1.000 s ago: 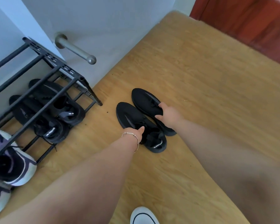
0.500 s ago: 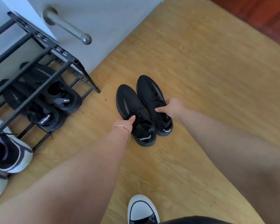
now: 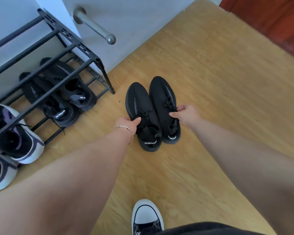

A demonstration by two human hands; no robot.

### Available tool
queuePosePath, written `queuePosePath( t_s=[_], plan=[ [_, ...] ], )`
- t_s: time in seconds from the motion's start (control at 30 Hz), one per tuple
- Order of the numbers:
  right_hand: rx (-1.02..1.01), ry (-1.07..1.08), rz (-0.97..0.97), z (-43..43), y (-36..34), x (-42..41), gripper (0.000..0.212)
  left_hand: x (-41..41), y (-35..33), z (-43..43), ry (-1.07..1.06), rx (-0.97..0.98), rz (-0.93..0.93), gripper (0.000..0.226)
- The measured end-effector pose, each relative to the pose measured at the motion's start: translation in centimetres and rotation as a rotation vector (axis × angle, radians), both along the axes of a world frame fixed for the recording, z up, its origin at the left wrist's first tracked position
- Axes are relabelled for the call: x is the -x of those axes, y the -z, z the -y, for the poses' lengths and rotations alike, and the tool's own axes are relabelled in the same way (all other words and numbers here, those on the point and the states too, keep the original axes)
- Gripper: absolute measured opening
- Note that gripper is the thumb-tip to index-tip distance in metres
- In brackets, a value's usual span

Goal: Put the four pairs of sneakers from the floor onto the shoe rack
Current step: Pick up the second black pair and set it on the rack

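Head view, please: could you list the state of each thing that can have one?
Left black knit sneaker: on floor, gripped by left hand.
Right black knit sneaker: on floor, pinched by right hand.
Black metal shoe rack: top tier bare.
Black sneaker pair: on lower tier.
White-and-purple sneakers: on lower tier.

A light wooden plank floor fills most of the view. At the upper left stands a pale grey-white door, and a round brushed-metal door handle sticks out from it toward the camera. In the upper right corner there is a dark red-brown wooden panel along the edge of the floor. At the bottom, a black canvas shoe with a white rubber toe cap is worn on a foot, next to a dark garment edge.
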State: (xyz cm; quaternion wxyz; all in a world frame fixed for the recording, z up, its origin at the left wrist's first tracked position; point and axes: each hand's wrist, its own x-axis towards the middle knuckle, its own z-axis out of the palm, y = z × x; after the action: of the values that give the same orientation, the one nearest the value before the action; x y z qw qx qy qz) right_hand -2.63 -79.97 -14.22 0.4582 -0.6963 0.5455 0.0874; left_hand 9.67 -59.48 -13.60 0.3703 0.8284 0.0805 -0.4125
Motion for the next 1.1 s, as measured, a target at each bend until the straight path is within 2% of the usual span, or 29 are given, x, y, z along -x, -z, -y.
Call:
queuePosePath(
  t_s=[0.1,0.23,0.4,0.67,0.97,1.1],
  plan=[
    [0.003,0.022,0.049,-0.6,-1.0,-0.1,0.037,-0.4,-1.0,-0.6,-0.028,0.031,-0.019,0.04],
    [0.009,0.018,0.103,-1.6,-2.9,-0.8,0.04,-1.1,-2.2,-1.9,-0.073,0.075,-0.003,0.029],
    [0.042,-0.025,0.163,-3.6,-5.9,-2.0,0.041,-1.6,-3.6,-4.5,-0.124,0.11,0.018,0.032],
    [-0.02,-0.04,0.247,-7.1,-11.2,-2.8,0.041,-2.3,-8.0,-8.9,-0.159,0.193,0.062,0.043],
    [-0.052,-0.064,0.319,-10.7,-16.5,-5.2,0.052,-4.1,-13.1,-13.3,-0.183,0.27,0.121,0.021],
    [-0.041,-0.138,0.352,-12.1,-18.6,-8.2,0.052,-6.0,-14.7,-15.2,-0.263,0.297,0.141,0.034]
  ],
)
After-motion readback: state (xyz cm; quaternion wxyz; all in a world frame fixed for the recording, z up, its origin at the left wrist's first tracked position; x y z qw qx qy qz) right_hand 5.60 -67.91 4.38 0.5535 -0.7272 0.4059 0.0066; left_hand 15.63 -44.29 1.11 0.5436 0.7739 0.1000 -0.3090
